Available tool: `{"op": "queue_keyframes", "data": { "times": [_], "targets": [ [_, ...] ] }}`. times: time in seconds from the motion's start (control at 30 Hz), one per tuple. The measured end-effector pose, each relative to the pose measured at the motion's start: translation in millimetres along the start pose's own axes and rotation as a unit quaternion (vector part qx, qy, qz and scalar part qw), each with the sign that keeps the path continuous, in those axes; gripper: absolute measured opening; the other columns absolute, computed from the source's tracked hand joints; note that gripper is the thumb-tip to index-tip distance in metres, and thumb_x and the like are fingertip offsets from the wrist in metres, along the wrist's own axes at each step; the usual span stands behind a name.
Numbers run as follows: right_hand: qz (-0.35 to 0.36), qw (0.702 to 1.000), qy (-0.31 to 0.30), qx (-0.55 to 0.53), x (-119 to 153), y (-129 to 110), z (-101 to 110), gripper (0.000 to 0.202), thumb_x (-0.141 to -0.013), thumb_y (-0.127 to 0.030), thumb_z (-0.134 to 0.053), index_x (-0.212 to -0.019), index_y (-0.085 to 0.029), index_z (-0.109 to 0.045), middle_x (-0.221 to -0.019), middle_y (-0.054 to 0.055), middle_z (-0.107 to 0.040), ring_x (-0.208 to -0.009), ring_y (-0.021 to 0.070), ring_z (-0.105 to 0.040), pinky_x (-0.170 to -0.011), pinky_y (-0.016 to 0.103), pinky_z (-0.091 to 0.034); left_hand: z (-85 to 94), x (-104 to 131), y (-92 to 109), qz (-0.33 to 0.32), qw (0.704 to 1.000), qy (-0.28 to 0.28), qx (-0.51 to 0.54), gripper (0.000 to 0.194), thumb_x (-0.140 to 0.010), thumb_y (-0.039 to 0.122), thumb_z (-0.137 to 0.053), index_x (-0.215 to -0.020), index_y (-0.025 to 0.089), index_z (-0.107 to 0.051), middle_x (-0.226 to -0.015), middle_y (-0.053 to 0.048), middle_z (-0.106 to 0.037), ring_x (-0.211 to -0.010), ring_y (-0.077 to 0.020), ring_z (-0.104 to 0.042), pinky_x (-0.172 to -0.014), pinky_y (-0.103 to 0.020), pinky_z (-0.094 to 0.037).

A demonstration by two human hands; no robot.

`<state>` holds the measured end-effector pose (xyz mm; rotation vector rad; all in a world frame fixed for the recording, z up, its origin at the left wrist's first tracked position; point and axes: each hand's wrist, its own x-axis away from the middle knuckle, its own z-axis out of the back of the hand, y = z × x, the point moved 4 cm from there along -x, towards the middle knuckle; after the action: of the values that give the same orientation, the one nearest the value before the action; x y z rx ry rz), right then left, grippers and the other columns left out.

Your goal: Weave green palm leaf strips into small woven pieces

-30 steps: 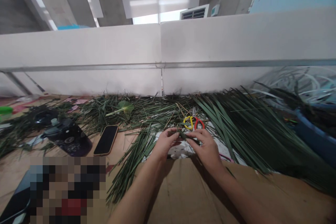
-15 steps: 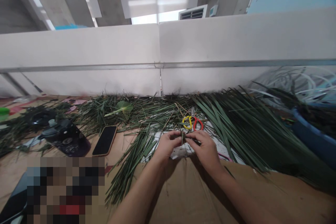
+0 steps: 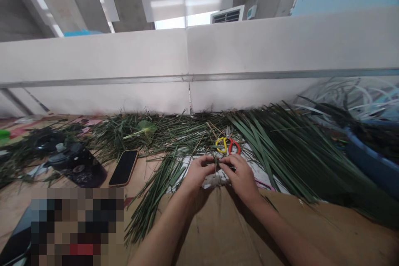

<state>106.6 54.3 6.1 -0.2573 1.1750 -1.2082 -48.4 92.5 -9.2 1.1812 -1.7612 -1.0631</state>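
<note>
A small green leaf piece (image 3: 216, 161) is pinched between both hands near the middle of the view; its exact shape is too small to tell. My left hand (image 3: 201, 172) holds it from the left, thumb and fingers together. From the right, my right hand (image 3: 238, 174) grips it with closed fingertips. Just beyond the hands lie scissors (image 3: 228, 143) with one yellow and one red handle. A bundle of narrow green strips (image 3: 156, 199) rests left of my left forearm, and long green leaves (image 3: 280, 145) fan out to the right.
Brown cardboard (image 3: 218, 228) lies under my forearms. On the left are a phone (image 3: 124, 168) and a dark bottle (image 3: 77, 164). Loose green cuttings (image 3: 174, 129) line the white partition (image 3: 124, 58). At the far right is a blue basin (image 3: 370, 162).
The view has shifted very slightly. My right fingertips have moved a little against the leaf piece; my left hand keeps its hold.
</note>
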Motion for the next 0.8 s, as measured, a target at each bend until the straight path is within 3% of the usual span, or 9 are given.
{"op": "queue_keyframes", "data": {
  "times": [0.13,0.43,0.63,0.8],
  "targets": [
    [0.009,1.0,0.007,0.014,0.4,0.1,0.0,0.01,-0.091,-0.03,-0.066,-0.092,-0.024,-0.073,-0.094,0.006,-0.071,-0.094,0.0278,-0.064,-0.086,0.041,-0.048,-0.5,1.6,2.7,-0.013,1.0,0.0,0.007,0.036,-0.055,0.024,-0.093,-0.087,0.015,-0.077,-0.084,-0.007,-0.073,-0.068,-0.0138,-0.062,-0.065,-0.025,-0.049],
    [0.016,0.999,-0.018,0.035,0.1,1.3,-1.3,0.012,-0.091,-0.027,-0.063,-0.084,-0.022,-0.07,-0.087,0.007,-0.069,-0.089,0.0282,-0.063,-0.083,0.042,-0.048,1.9,-1.5,-8.5,0.015,1.0,0.001,0.013,0.038,-0.056,0.023,-0.093,-0.088,0.014,-0.077,-0.077,-0.006,-0.072,-0.064,-0.013,-0.062,-0.062,-0.024,-0.048],
    [0.014,1.0,0.003,-0.003,-3.5,3.8,2.8,0.017,-0.09,-0.031,-0.067,-0.105,-0.024,-0.074,-0.102,0.008,-0.073,-0.096,0.0276,-0.066,-0.088,0.042,-0.05,9.3,-6.3,-3.5,0.008,0.999,0.011,0.038,0.041,-0.054,0.024,-0.095,-0.09,0.014,-0.077,-0.085,-0.007,-0.075,-0.07,-0.0151,-0.067,-0.068,-0.026,-0.052],
    [0.012,1.0,0.025,-0.001,-5.5,8.8,6.9,0.011,-0.09,-0.031,-0.068,-0.092,-0.024,-0.077,-0.095,0.007,-0.073,-0.095,0.0279,-0.066,-0.09,0.043,-0.049,18.4,-8.4,4.2,0.007,0.997,0.036,0.069,0.043,-0.053,0.025,-0.097,-0.089,0.014,-0.077,-0.09,-0.008,-0.076,-0.08,-0.0174,-0.071,-0.079,-0.028,-0.055]
  ]
}}
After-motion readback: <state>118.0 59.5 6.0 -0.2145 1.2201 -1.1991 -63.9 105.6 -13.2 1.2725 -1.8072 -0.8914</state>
